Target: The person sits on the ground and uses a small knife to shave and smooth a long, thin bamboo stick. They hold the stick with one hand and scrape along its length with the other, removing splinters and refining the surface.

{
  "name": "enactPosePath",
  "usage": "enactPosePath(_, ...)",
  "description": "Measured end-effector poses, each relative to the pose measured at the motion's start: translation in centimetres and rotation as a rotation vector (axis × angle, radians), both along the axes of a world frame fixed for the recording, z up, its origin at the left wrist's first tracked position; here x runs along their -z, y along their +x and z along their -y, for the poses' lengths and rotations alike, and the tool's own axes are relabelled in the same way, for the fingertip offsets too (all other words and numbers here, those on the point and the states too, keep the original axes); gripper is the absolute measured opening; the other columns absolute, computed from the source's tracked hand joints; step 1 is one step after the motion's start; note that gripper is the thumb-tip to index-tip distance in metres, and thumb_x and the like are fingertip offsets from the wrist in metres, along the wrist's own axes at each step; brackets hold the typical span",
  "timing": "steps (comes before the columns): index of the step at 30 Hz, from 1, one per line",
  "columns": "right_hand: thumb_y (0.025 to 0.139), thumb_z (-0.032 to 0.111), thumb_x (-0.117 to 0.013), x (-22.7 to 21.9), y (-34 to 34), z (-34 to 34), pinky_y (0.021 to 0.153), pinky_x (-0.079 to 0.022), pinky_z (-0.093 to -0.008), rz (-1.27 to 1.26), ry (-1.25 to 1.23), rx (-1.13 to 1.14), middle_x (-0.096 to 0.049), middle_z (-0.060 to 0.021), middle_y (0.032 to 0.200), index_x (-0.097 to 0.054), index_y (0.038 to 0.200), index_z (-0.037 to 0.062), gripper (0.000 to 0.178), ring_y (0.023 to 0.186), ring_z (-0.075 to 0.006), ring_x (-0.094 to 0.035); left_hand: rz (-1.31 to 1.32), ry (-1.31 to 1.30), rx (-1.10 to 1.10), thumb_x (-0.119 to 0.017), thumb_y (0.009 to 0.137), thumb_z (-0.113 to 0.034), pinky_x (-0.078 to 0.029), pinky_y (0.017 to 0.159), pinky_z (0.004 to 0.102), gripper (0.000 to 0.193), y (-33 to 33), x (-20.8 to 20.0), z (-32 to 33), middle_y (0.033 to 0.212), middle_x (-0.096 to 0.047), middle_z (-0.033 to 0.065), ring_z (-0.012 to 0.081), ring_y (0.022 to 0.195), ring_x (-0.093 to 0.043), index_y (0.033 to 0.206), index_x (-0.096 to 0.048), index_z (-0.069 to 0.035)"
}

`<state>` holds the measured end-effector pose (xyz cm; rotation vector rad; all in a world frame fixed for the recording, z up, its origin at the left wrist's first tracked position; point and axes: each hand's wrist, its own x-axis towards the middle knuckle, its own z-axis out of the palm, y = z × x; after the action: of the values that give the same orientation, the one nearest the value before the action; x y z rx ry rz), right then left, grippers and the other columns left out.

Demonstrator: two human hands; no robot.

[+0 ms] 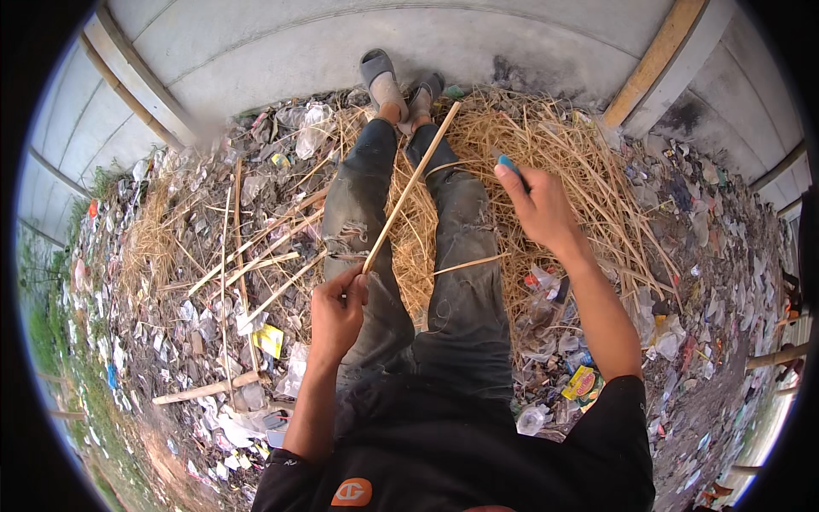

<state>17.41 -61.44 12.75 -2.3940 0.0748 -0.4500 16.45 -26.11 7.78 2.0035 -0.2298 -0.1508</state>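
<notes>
Pinched between the thumb and fingers of my left hand (336, 314) is the lower end of a long, pale bamboo strip (411, 187). The strip slants up and away to the right, above my outstretched legs. My right hand (546, 210) is closed around a small blue-handled knife (509, 165), out to the right of the strip and apart from it. Most of the knife is hidden by the fingers. A thin bamboo sliver (471, 264) lies across my right thigh. Curly bamboo shavings (546, 162) heap up beside and between my legs.
Several cut bamboo strips (277, 237) lie on the ground to my left, near a thicker bamboo piece (205, 388). Plastic litter (674, 337) covers the dirt on both sides. A grey panel wall (409, 43) stands beyond my feet, with a bamboo post (657, 60) against it.
</notes>
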Motion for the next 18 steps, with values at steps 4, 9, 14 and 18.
enactPosePath(4, 0.106, 0.056, -0.053, 1.4, -2.1, -8.9, 0.057, -0.049, -0.0533, -0.147, -0.067, -0.248, -0.062, -0.024, 0.061, -0.067, 0.079, 0.0012, 0.063, 0.062, -0.0447, -0.066, 0.076, -0.055, 0.041, -0.062, 0.104, -0.009, -0.043, 0.058, 0.0276, 0.027, 1.4, -1.4, 3.4, 0.068, -0.06, 0.0014, 0.0075, 0.063, -0.053, 0.125, -0.073, 0.006)
enactPosePath(9, 0.104, 0.058, -0.055, 2.7, -1.8, -10.3, 0.059, -0.053, -0.0551, -0.189, -0.059, -0.3, -0.065, -0.0255, 0.063, -0.068, 0.08, 0.0014, 0.063, 0.065, -0.0482, -0.068, 0.068, 0.021, -0.017, -0.065, 0.103, -0.01, -0.052, 0.066, 0.0303, 0.028, 0.7, -1.7, 4.7, 0.076, -0.072, 0.0132, 0.0123, 0.069, -0.066, 0.123, -0.073, 0.007)
enactPosePath(14, 0.103, 0.06, -0.056, 4.8, 0.0, -9.1, 0.06, -0.052, -0.0544, -0.131, -0.187, -0.231, -0.066, -0.0241, 0.064, -0.068, 0.081, 0.0013, 0.064, 0.066, -0.0459, -0.069, 0.111, 0.13, -0.029, -0.066, 0.101, -0.01, -0.054, 0.068, 0.0344, 0.028, 0.1, -1.3, 4.1, 0.085, -0.074, 0.0242, 0.0206, 0.073, -0.073, 0.123, -0.073, 0.007)
enactPosePath(18, 0.099, 0.065, -0.058, 5.4, 3.9, -4.2, 0.062, -0.052, -0.0516, -0.098, -0.068, -0.067, -0.065, -0.0199, 0.062, -0.07, 0.079, 0.0023, 0.067, 0.065, -0.0418, -0.068, 0.122, 0.144, -0.015, -0.065, 0.101, -0.009, -0.054, 0.067, 0.0375, 0.028, -1.6, 0.9, 2.3, 0.084, -0.072, 0.028, 0.026, 0.073, -0.075, 0.123, -0.072, 0.007)
